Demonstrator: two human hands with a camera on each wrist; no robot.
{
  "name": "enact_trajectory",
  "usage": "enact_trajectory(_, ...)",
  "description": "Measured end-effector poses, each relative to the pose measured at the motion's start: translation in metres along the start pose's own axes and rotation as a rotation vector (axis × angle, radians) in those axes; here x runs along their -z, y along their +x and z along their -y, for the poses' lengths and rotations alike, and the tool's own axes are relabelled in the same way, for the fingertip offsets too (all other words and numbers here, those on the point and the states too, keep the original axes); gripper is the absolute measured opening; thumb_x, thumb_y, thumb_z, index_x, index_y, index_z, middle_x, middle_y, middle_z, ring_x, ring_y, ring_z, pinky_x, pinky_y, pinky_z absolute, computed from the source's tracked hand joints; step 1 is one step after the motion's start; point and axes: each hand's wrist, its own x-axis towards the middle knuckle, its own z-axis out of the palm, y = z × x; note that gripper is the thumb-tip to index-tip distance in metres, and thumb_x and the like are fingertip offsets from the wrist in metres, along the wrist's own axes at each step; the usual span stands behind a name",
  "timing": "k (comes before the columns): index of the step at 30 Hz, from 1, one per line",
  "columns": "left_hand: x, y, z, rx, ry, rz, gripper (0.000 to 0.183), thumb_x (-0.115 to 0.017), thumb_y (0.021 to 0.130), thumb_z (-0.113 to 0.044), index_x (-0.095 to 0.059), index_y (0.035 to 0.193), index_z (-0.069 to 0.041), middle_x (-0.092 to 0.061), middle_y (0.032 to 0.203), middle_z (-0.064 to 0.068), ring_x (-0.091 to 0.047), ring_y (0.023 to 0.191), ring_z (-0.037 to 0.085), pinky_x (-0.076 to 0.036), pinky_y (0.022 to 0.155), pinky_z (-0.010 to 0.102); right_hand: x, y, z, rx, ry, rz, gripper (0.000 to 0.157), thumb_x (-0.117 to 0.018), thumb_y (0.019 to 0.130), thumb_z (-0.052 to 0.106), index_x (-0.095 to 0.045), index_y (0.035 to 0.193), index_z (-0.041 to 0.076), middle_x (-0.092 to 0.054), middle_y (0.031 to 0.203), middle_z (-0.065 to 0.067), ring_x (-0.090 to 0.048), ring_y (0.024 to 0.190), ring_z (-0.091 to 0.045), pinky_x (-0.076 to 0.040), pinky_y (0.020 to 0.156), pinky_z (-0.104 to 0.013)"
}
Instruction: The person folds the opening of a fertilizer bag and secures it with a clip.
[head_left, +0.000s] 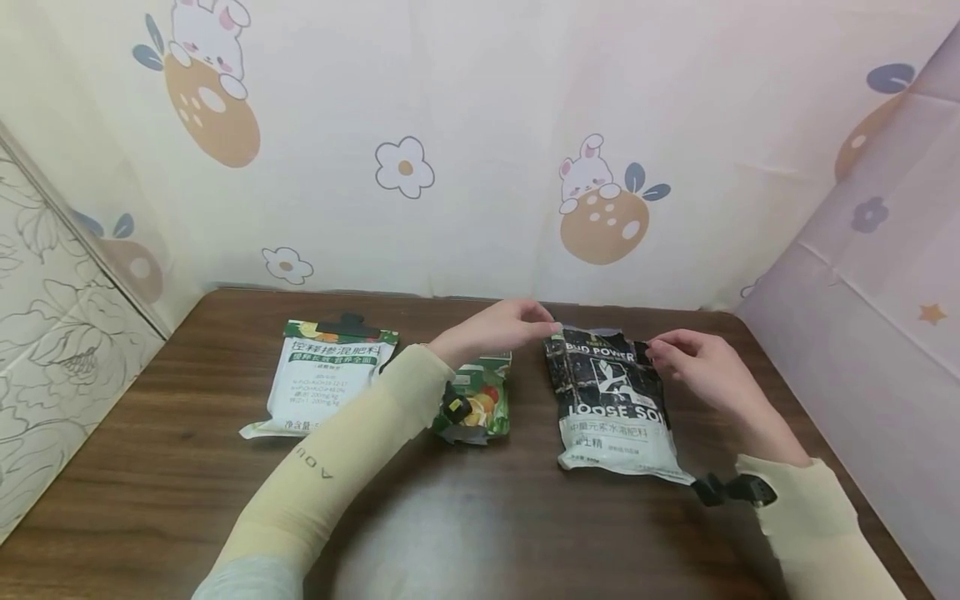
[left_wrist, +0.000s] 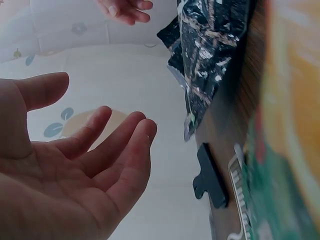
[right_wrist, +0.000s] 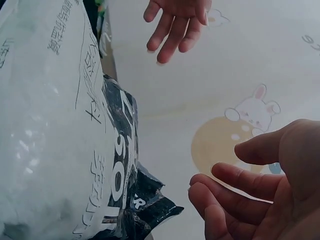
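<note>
left hand + right hand: fingers loosely bent, nothing gripped; flanking BUD POWER bag's far end; black clip probably keeps left fertilizer bag closed

The brown table bears three bags and, it seems, a clip.

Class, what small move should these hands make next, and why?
I'd suggest pinching the top corners of the BUD POWER bag: its top looks crumpled, and the left hand and right hand are near it, open and empty.
</note>
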Motion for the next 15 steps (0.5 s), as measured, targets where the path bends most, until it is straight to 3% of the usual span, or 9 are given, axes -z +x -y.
enact_trajectory(5, -0.008, 0.013, -0.009, -0.002, 0.004, 0.001, 0.041, -0.058, 0.098, -0.048, -0.063, 0.124, -0.016, -0.061, 0.129, 0.001, -0.054, 0.122, 0.019, -0.044, 0.1, 0.038, -0.001, 0.0, -0.005, -0.011, 0.041, 0.007, 0.049, -0.049, 0.105, 0.039, -0.061, 0.126, -0.003, -0.067, 0.115, -0.025, -0.066, 0.104, -0.038, -0.055, 0.083, -0.044)
enact_trajectory(15, -0.016, 0.032, -0.011, 0.011, -0.032, 0.014, 0.043, -0.057, 0.099, -0.044, -0.062, 0.127, -0.011, -0.058, 0.135, 0.006, -0.052, 0.126, 0.023, -0.041, 0.103, 0.04, 0.004, 0.006, -0.017, -0.026, 0.06, -0.013, 0.046, -0.049, 0.105, 0.036, -0.061, 0.125, -0.003, -0.068, 0.113, -0.023, -0.066, 0.102, -0.034, -0.053, 0.073, -0.025)
